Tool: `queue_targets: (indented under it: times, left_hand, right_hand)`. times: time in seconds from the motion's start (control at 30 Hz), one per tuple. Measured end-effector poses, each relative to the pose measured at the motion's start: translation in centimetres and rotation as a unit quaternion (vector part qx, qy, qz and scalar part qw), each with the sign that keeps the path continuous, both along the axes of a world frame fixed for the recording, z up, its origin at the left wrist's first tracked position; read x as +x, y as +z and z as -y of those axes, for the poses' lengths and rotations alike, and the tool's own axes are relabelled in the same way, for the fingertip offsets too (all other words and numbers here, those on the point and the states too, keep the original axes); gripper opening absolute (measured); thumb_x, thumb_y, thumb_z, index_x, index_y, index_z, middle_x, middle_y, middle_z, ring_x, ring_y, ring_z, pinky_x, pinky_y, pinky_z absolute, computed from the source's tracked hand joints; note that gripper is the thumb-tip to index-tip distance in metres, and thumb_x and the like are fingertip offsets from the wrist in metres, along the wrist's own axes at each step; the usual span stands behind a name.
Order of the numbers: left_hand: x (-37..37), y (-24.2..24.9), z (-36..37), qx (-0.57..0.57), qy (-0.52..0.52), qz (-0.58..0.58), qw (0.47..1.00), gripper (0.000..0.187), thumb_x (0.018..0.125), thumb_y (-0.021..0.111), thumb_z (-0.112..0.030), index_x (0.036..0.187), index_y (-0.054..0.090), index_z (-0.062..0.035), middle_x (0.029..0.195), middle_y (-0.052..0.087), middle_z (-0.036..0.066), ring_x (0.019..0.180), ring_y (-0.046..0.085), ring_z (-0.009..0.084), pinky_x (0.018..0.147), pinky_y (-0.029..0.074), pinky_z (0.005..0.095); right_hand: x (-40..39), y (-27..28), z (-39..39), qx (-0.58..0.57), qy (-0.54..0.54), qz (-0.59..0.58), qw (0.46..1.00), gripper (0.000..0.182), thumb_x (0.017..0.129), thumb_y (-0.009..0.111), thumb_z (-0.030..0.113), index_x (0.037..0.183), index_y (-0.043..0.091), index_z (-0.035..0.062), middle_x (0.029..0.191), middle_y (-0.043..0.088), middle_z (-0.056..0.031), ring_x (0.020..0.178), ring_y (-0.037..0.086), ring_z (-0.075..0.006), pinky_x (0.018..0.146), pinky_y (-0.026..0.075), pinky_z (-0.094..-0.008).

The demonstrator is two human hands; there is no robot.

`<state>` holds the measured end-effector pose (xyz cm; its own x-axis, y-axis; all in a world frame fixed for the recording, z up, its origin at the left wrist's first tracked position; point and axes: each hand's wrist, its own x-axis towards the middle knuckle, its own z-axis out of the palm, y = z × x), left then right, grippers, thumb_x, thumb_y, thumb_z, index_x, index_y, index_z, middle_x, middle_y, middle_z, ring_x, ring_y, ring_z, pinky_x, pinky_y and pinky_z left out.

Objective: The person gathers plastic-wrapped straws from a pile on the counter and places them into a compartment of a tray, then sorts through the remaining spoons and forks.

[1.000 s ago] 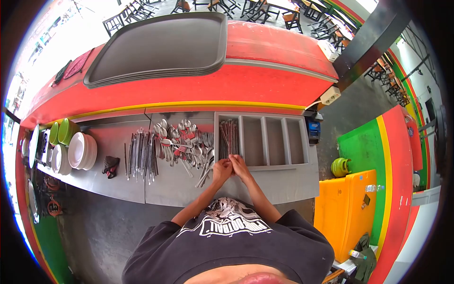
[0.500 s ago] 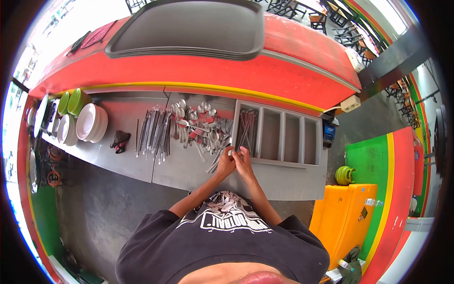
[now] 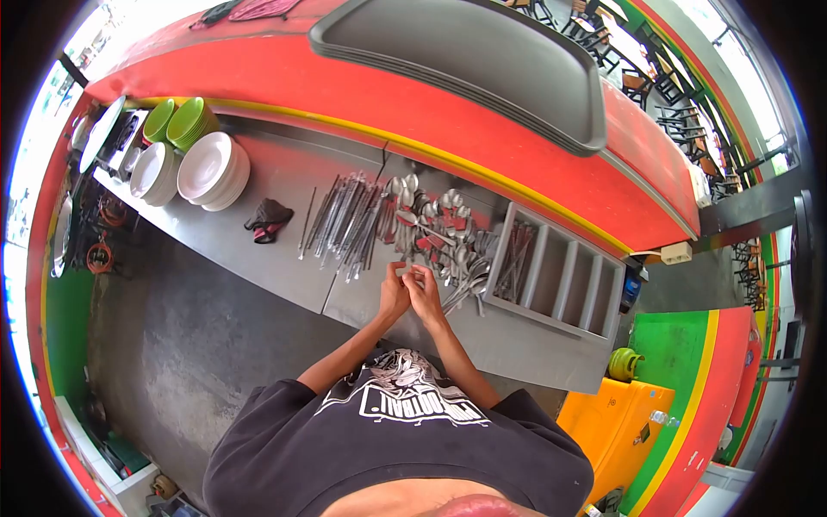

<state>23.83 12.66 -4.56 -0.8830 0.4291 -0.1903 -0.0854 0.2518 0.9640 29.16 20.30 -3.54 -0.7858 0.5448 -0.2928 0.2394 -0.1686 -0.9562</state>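
My left hand (image 3: 394,293) and my right hand (image 3: 424,293) meet at the fingertips over the front of the steel counter (image 3: 370,302). The fingers of both are curled together, and anything between them is too small to make out. Just beyond lies a heap of spoons (image 3: 452,233), some with red wrappers. Left of the heap are several long, thin wrapped items (image 3: 345,224). A grey divided tray (image 3: 562,274) stands to the right, its leftmost compartment holding dark, thin items (image 3: 517,258).
White bowls (image 3: 211,171) and green bowls (image 3: 191,122) are stacked at the left. A dark and red cloth (image 3: 270,221) lies nearer. Large dark trays (image 3: 474,60) rest on the red ledge (image 3: 345,95). An orange cabinet (image 3: 612,439) is at the right.
The view has turned, shifting the counter and its items rightward and tilting them. My hands have moved from the divided tray's left edge to in front of the wrapped items and spoons.
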Motion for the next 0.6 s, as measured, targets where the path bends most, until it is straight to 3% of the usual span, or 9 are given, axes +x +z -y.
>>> queue_targets:
  times: [0.07,0.2,0.3,0.47,0.6]
  left_hand:
    - [-1.5,-2.4,2.4,-0.042,0.038,-0.050,0.997,0.038,0.090,0.059,-0.023,0.117,0.043,-0.0018,0.077,0.066,0.022,0.070,0.068,0.0342,0.058,0.049,0.0409]
    - [-4.4,-2.3,7.1,-0.086,0.071,-0.007,0.994,0.041,0.087,0.062,-0.021,0.119,0.043,-0.0054,0.082,0.068,0.020,0.082,0.067,0.0341,0.068,0.049,0.0417]
    - [-6.0,-2.8,9.5,-0.117,0.096,-0.015,0.988,0.040,0.086,0.063,-0.020,0.118,0.045,-0.0046,0.082,0.068,0.020,0.079,0.067,0.0356,0.067,0.050,0.0433]
    - [-8.2,-7.0,12.1,-0.125,0.015,0.006,0.992,0.041,0.085,0.064,-0.020,0.119,0.051,-0.0008,0.081,0.068,0.020,0.065,0.068,0.0291,0.056,0.053,0.0385]
    - [-8.5,-6.5,12.0,-0.107,-0.023,0.070,0.992,0.045,0.085,0.064,-0.020,0.122,0.052,0.0024,0.079,0.068,0.019,0.059,0.069,0.0235,0.049,0.054,0.0338]
  right_hand:
    - [-1.9,-1.2,2.0,-0.009,0.028,0.011,1.000,0.049,0.090,0.062,0.030,0.124,0.047,-0.0019,0.112,0.059,-0.0155,0.106,0.057,-0.0218,0.088,0.046,-0.0328]
    - [-5.6,-4.4,5.6,-0.084,0.065,0.032,0.994,0.051,0.088,0.064,0.031,0.124,0.047,-0.0014,0.113,0.059,-0.0157,0.106,0.057,-0.0219,0.088,0.046,-0.0329]
    - [-7.6,-6.0,8.1,-0.088,0.063,0.069,0.992,0.049,0.088,0.064,0.031,0.122,0.049,-0.0008,0.110,0.060,-0.0152,0.101,0.059,-0.0224,0.085,0.048,-0.0331]
    - [-9.6,-13.9,9.2,-0.062,0.008,0.147,0.987,0.052,0.087,0.063,0.040,0.118,0.050,0.0004,0.104,0.064,-0.0174,0.094,0.064,-0.0267,0.081,0.050,-0.0363]
    - [-10.2,-11.7,9.2,0.014,-0.013,0.213,0.977,0.056,0.083,0.063,0.048,0.112,0.054,0.0009,0.100,0.066,-0.0221,0.094,0.066,-0.0332,0.082,0.051,-0.0397]
